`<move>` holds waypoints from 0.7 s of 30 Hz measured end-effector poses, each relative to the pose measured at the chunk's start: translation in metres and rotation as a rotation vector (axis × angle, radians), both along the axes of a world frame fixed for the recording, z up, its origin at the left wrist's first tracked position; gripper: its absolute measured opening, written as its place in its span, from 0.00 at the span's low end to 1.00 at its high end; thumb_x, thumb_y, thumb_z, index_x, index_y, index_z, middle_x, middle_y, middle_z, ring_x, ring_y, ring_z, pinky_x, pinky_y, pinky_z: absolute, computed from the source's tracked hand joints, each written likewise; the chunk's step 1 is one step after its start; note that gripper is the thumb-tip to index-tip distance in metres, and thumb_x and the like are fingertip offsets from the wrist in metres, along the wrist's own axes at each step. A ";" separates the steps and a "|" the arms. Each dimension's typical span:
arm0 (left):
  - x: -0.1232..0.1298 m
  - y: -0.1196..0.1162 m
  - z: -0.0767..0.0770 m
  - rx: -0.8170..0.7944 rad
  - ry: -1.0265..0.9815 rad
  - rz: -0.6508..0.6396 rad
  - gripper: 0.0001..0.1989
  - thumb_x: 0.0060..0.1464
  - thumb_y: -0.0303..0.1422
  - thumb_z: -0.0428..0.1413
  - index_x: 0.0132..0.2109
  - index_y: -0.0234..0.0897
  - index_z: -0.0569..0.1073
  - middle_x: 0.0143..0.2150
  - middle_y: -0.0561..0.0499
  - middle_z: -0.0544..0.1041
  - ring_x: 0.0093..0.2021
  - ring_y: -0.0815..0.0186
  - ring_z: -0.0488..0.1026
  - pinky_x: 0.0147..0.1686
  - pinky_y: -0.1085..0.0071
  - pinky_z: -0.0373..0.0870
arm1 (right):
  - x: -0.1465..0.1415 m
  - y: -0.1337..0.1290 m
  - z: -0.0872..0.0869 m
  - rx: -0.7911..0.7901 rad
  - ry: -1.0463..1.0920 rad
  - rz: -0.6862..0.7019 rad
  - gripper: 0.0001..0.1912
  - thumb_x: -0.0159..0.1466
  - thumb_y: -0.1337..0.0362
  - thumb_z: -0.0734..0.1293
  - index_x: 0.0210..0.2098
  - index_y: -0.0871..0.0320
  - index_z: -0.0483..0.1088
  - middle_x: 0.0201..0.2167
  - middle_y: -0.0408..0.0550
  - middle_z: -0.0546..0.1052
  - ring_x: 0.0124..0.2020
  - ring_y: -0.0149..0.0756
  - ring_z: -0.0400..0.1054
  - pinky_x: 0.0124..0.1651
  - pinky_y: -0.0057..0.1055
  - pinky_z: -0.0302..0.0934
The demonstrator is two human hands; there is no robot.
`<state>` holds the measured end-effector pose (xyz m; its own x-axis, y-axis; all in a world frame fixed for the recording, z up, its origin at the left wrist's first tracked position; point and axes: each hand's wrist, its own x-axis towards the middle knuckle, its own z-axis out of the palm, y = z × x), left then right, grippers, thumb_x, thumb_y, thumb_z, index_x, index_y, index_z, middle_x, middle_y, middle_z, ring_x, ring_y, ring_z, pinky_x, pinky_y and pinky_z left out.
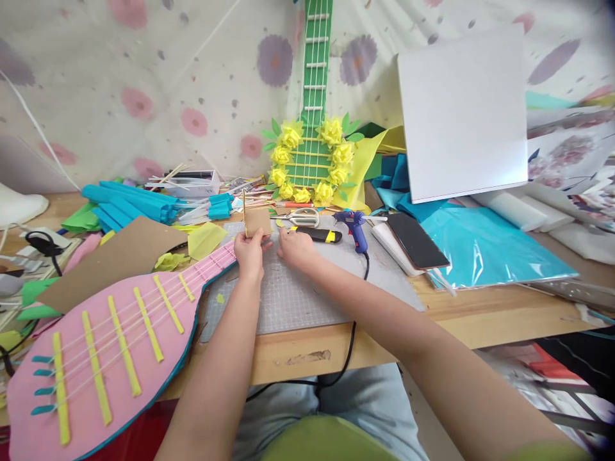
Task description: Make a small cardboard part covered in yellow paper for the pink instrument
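My left hand (250, 251) pinches a small piece of brown cardboard (258, 221) over the back left part of the grey cutting mat (307, 298). Just right of it, my right hand (295, 246) rests low over the mat with its fingers bent and close together; what they hold, if anything, is too small to make out. Behind the hands lie white-handled scissors (303, 218). A black and yellow utility knife (319, 235) lies beyond my right hand, and a blue glue gun (355, 232) is to its right.
A pink paper instrument (115, 339) covers the left front. A green one with yellow flowers (312, 153) leans at the back. Right of the mat are a black phone (417, 240), a white board (464, 115) and blue wrapped sheets (494, 246). A black cord (354, 333) crosses the table edge.
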<state>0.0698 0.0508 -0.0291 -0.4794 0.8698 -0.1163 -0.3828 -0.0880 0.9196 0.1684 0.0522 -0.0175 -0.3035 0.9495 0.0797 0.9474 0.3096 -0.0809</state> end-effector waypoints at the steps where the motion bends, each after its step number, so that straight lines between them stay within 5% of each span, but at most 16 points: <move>1: 0.000 0.000 0.000 -0.001 0.003 0.004 0.09 0.43 0.26 0.56 0.33 0.35 0.63 0.29 0.52 0.74 0.28 0.70 0.74 0.25 0.75 0.72 | 0.003 0.000 0.003 -0.011 -0.001 0.002 0.16 0.59 0.67 0.60 0.47 0.66 0.64 0.37 0.62 0.75 0.39 0.44 0.71 0.38 0.34 0.62; 5: 0.005 -0.002 0.001 -0.009 0.014 0.006 0.09 0.44 0.26 0.56 0.33 0.35 0.62 0.32 0.53 0.74 0.29 0.70 0.75 0.27 0.74 0.73 | 0.031 0.003 0.019 -0.050 0.064 -0.116 0.12 0.58 0.69 0.59 0.40 0.62 0.69 0.36 0.59 0.77 0.38 0.45 0.71 0.37 0.35 0.61; 8: 0.012 -0.005 0.001 -0.019 0.001 -0.022 0.08 0.46 0.25 0.55 0.33 0.35 0.62 0.32 0.52 0.74 0.30 0.70 0.75 0.29 0.73 0.73 | 0.058 0.007 0.023 -0.120 0.340 -0.219 0.05 0.55 0.66 0.62 0.30 0.57 0.70 0.34 0.51 0.77 0.38 0.43 0.70 0.37 0.34 0.60; 13: 0.028 -0.011 0.000 -0.039 -0.032 -0.147 0.07 0.47 0.24 0.55 0.34 0.33 0.63 0.32 0.49 0.75 0.30 0.68 0.76 0.32 0.70 0.74 | 0.080 0.008 -0.002 0.048 1.135 -0.245 0.08 0.55 0.58 0.61 0.30 0.57 0.65 0.30 0.45 0.74 0.32 0.33 0.68 0.36 0.30 0.61; 15: 0.030 -0.012 -0.001 -0.034 -0.027 -0.183 0.07 0.48 0.24 0.55 0.35 0.33 0.63 0.31 0.49 0.76 0.29 0.68 0.76 0.31 0.71 0.74 | 0.079 0.006 -0.015 -0.021 1.323 -0.327 0.09 0.54 0.58 0.61 0.32 0.56 0.62 0.26 0.42 0.72 0.26 0.31 0.67 0.29 0.28 0.61; 18: 0.025 -0.010 -0.001 -0.005 -0.011 -0.144 0.08 0.48 0.25 0.55 0.35 0.34 0.63 0.31 0.50 0.75 0.28 0.69 0.76 0.29 0.72 0.74 | 0.078 0.002 -0.026 -0.136 1.321 -0.362 0.09 0.55 0.59 0.60 0.33 0.55 0.60 0.21 0.39 0.70 0.21 0.31 0.64 0.24 0.27 0.59; 21: 0.014 -0.005 0.000 0.035 0.003 -0.036 0.08 0.48 0.26 0.54 0.36 0.36 0.61 0.31 0.52 0.74 0.27 0.69 0.76 0.28 0.72 0.74 | 0.080 -0.004 -0.026 -0.131 0.987 -0.291 0.07 0.57 0.58 0.59 0.32 0.55 0.64 0.22 0.42 0.71 0.25 0.34 0.66 0.29 0.31 0.60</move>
<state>0.0840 0.0458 -0.0291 -0.4485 0.8899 -0.0837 -0.3834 -0.1069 0.9174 0.2487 0.0482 -0.0439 0.0833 0.9948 0.0589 0.4779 0.0120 -0.8784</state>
